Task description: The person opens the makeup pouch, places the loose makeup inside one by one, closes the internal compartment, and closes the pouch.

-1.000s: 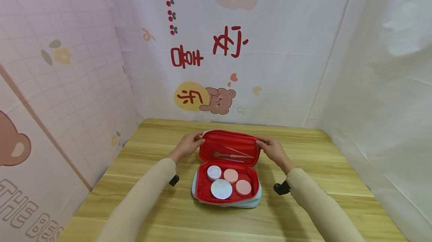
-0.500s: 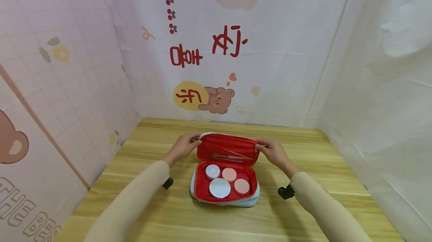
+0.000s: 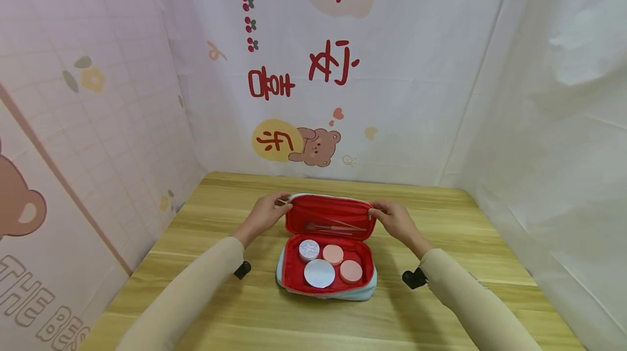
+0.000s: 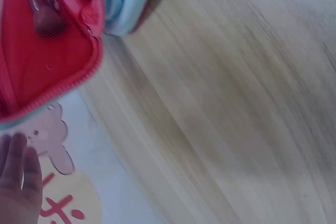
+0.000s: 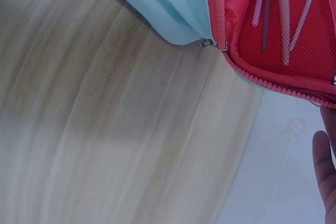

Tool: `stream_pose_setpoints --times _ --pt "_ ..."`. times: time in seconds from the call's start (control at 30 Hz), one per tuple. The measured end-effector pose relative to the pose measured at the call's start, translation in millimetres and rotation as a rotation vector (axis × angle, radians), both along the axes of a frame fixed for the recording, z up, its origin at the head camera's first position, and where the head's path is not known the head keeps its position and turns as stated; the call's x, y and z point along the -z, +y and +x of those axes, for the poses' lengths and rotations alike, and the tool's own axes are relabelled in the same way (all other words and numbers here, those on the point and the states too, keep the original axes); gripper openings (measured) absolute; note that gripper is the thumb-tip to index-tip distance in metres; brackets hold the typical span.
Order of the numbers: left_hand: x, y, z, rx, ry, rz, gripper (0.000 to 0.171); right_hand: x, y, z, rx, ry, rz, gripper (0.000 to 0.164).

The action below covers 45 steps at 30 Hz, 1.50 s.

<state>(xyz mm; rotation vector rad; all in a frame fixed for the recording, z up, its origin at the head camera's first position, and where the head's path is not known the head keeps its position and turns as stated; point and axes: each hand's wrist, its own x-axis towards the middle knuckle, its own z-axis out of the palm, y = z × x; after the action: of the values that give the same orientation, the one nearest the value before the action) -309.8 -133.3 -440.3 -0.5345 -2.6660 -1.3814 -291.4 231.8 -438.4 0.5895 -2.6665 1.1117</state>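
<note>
Open before me, the pouch lies with its lid raised at the back and four round containers in its base; a jolt could knock them together. Behind the lid's mesh, a brush might slide sideways if I lift unevenly. At the pouch's far left my left hand pinches the lid, my right hand its far right; should either slip, it could sag. Beneath the pouch, the wooden table may let it skid.

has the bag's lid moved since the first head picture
Yes, slightly: the lid now sits a little lower in the head view, its top edge farther from the table's back edge.
</note>
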Motion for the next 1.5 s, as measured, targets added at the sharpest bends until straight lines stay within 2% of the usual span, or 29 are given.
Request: stream_pose_setpoints --times 0.23,0.37,0.53,0.77,1.0,1.17,1.27,1.5 --pt "-14.6 18.6 11.6 -0.057 0.071 0.031 0.041 0.4 1.0 -2.5 -0.006 -0.021 -0.020 0.020" --pt "-21.5 35.5 19.6 -0.053 0.091 0.044 0.041 1.2 2.0 -4.0 0.001 -0.026 -0.028 0.018" --pt "-25.5 57.9 25.8 -0.007 0.099 0.053 0.041 1.9 1.5 -5.2 0.008 -0.033 -0.034 0.018" --pt "-28.7 90.9 29.9 0.096 0.062 0.029 0.042 -0.9 0.0 -5.4 0.024 -0.075 -0.064 0.020" --pt "-26.2 125.3 32.9 0.177 -0.009 -0.030 0.038 -2.8 -0.7 -6.9 0.044 -0.127 -0.089 0.030" --pt "-20.5 142.8 31.4 0.210 -0.016 -0.035 0.035 -4.8 -3.0 -5.9 0.052 -0.171 -0.113 0.037" --pt "-18.1 148.8 30.0 0.206 -0.005 -0.017 0.032 -6.5 -5.6 -6.2 0.056 -0.184 -0.125 0.036" --pt "-13.9 154.2 28.2 0.148 0.013 -0.020 0.029 -11.5 -11.6 -8.9 0.033 -0.172 -0.143 0.031"
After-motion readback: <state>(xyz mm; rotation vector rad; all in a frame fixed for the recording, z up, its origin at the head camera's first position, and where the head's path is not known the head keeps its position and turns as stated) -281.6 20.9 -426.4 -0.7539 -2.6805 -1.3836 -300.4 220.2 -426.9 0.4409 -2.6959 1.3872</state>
